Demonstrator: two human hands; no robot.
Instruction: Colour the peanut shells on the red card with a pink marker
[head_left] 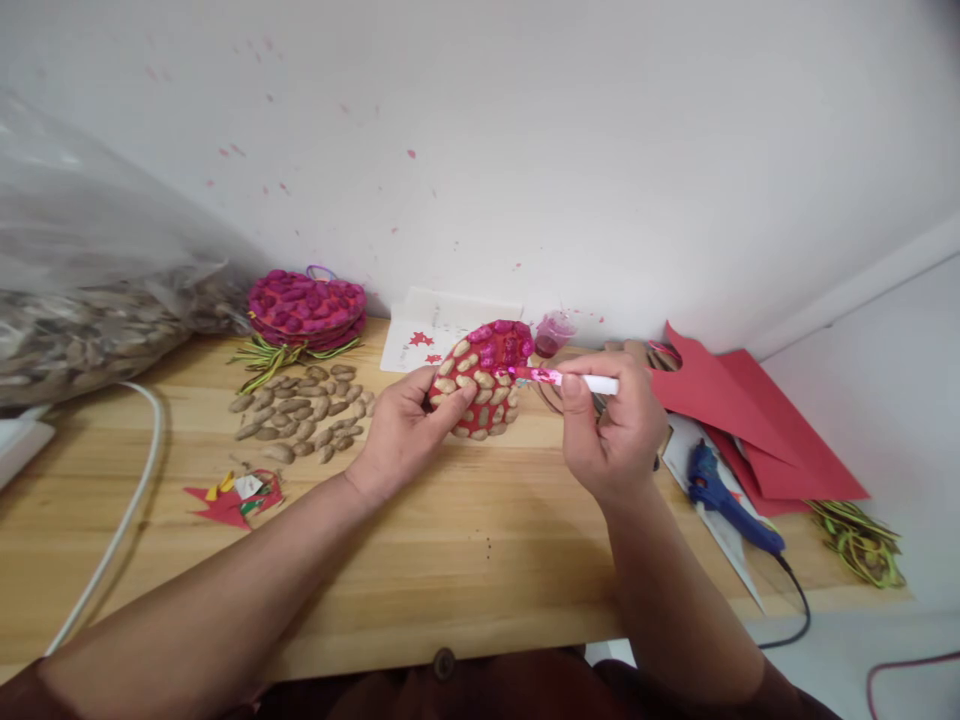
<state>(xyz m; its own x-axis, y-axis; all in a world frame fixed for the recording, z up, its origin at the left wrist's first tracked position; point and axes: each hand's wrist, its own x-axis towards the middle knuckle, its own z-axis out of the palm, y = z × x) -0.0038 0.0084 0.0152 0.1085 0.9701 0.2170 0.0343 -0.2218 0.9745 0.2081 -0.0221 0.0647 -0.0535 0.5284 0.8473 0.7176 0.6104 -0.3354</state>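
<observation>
My left hand (pixel 409 425) grips the left edge of a red round disc covered in peanuts (pixel 487 395), thumb on its face, holding it tilted up over the table. Peanuts on the disc's upper right are coated in magenta paint; those lower down are bare. In my right hand (pixel 611 425) is a paintbrush (pixel 600 384) with a white handle end and a paint-smeared shaft. Its tip touches the disc near the border of the painted part. Behind the disc stands a small clear cup of magenta paint (pixel 551 335).
Loose peanuts (pixel 300 410) lie left, before a stack of magenta peanut discs (pixel 307 308) and a plastic bag of peanuts (pixel 90 330). Paper scraps (pixel 236 498) and a white cable (pixel 142 480) are nearer. At right are red sheets (pixel 739 420), a blue glue gun (pixel 724 500) and green cords (pixel 859 540).
</observation>
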